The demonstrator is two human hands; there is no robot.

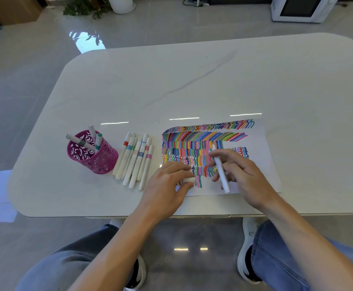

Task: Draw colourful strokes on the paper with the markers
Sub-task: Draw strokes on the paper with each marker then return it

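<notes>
Evidently the left hand (167,185) pinches a white cap (189,180), pinning the paper (261,156); at its three o'clock the right hand (242,171) grips a marker (224,179) for stroking.

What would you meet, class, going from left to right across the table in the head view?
Magenta perforated pen cup → loose white markers lying side by side → left hand pinching a small white cap → right hand holding a white marker.

Paper (261,162) multicoloured stroke rows; holder (102,162) magenta filigree; markers (134,162) seemingly white.
</notes>
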